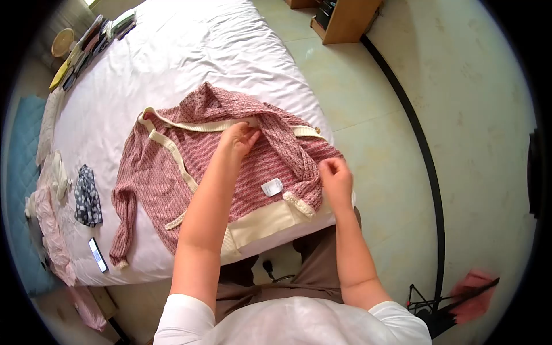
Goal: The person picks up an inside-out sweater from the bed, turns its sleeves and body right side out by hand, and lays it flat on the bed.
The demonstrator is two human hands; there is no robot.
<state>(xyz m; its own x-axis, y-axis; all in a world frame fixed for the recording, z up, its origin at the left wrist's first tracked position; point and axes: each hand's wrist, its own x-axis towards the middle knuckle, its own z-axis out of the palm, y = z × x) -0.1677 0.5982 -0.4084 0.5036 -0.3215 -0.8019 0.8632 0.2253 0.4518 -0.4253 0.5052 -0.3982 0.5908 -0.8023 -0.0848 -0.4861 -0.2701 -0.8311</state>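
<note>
A pink-red knitted cardigan (241, 184) with cream ribbed trim lies spread on the bed, partly bunched, with one sleeve folded across its body. My left hand (238, 139) is at the cream front band near the middle, its fingers curled against the knit and seeming to grip the band. At the right edge of the garment, my right hand (337, 175) is closed in a pinch on the knit beside the folded sleeve. A white label (272, 187) shows on the fabric between my hands. The other sleeve (123, 224) hangs toward the left.
The bed has a white sheet (167, 46). Folded clothes (92, 49) line its far left edge. A dark patterned cloth (87, 195) and a phone (98, 255) lie on the left. A wooden cabinet (345, 23) stands beyond the tiled floor (368, 109); a red folded item (474, 293) is at lower right.
</note>
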